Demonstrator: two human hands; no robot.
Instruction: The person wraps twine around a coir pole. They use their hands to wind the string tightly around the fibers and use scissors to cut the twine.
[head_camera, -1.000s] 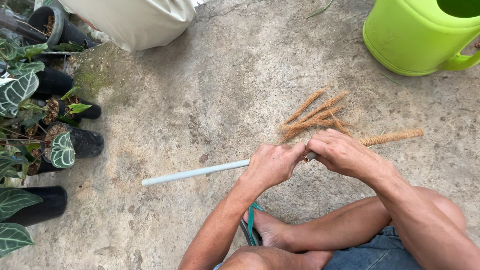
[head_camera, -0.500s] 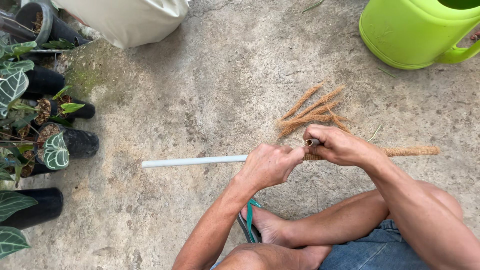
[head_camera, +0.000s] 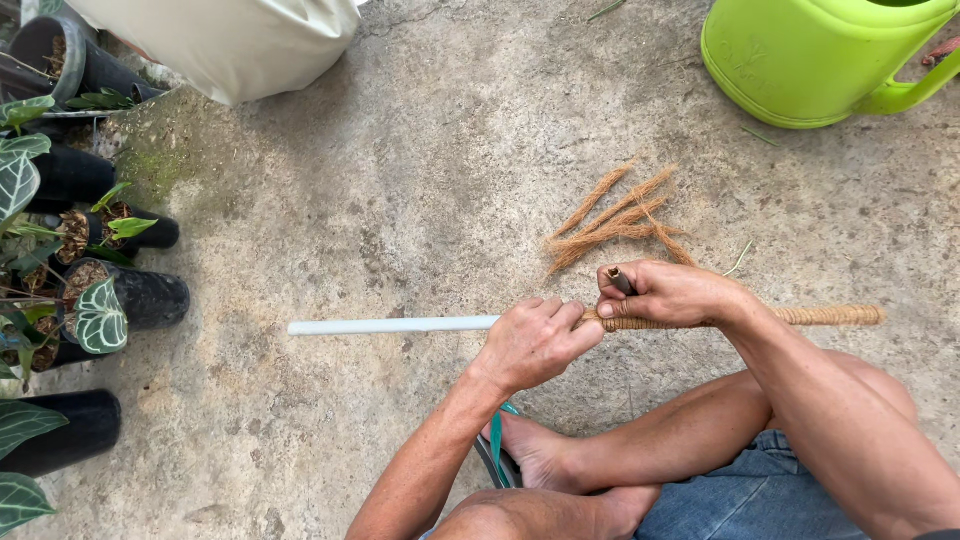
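My left hand (head_camera: 532, 343) grips the pipe (head_camera: 390, 325); right hand (head_camera: 672, 293) pinches the coir rope (head_camera: 830, 316) end. I'd judge tight, touching turns work best.

Rough concrete floor (head_camera: 400, 180) carries loose coir strands (head_camera: 610, 215), a green watering can (head_camera: 810, 60) and black plant pots (head_camera: 140, 295).

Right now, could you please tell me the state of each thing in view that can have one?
White pipe: level, partly wrapped in coir rope.
Coir rope: wound around the pipe's right part.
Left hand: closed around the pipe.
Right hand: closed on pipe and a small dark tool.
Loose coir strands: lying on concrete.
Green watering can: upright.
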